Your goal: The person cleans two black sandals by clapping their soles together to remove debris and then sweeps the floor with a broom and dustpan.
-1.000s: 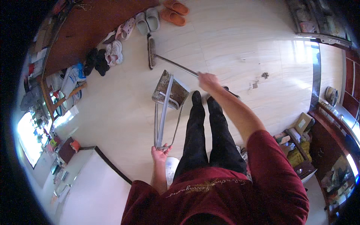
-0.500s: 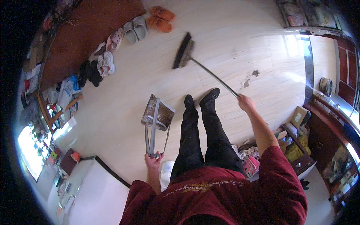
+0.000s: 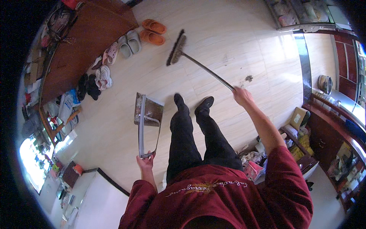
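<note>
My right hand [image 3: 243, 96] is closed round the top of the long metal handle of a broom [image 3: 207, 71]. The broom's dark-bristled head lies at the far end of the handle, ahead of my feet and near a pair of orange clogs. At my left, my left hand [image 3: 146, 162] grips the end of the handle of a dustpan [image 3: 152, 112]. Its worn, stained pan hangs out beyond that hand, left of my legs. A small dark clump of dirt [image 3: 249, 78] lies on the pale floor, to the right of the broom handle.
Along the left stand orange clogs [image 3: 153, 32], grey clogs [image 3: 129, 44], white shoes [image 3: 103, 77] and black shoes [image 3: 88, 86] beside a brown cabinet [image 3: 89, 34]. A white-topped table [image 3: 97, 198] is at the lower left. Bags and a box [image 3: 299, 118] crowd the right, near my elbow.
The view has shifted, and my feet have moved a little. The dustpan has turned slightly and sits farther left. The broom head remains ahead of me, still in my right hand's hold.
</note>
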`<action>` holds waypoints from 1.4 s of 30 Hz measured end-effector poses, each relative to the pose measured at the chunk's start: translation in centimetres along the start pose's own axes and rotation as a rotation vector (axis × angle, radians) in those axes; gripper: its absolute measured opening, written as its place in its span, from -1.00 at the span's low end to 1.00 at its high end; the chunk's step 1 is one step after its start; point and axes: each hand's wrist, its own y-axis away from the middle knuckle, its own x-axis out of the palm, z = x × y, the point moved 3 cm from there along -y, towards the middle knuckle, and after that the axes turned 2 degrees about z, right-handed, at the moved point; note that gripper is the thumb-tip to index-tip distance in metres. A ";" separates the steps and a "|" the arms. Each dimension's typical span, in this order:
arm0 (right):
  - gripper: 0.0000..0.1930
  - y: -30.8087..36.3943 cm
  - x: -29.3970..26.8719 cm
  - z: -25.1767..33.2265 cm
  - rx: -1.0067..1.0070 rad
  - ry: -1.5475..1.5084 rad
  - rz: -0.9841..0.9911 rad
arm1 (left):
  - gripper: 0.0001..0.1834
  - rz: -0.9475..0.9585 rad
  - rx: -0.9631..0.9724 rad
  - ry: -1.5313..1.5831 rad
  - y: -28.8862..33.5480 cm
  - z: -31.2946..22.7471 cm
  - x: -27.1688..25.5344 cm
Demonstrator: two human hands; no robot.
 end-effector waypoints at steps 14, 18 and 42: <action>-0.55 -3.9 -6.6 -3.5 0.477 0.079 0.065 | -0.50 0.092 -0.108 -0.164 -3.2 -9.0 15.3; -0.54 -1.1 -11.5 -3.5 0.573 0.172 0.018 | -0.57 0.164 -0.097 -0.162 -5.5 -11.0 16.4; -0.72 -44.1 -22.5 38.7 -0.051 0.082 -0.094 | -0.65 0.039 0.059 -0.382 -0.8 -12.5 25.8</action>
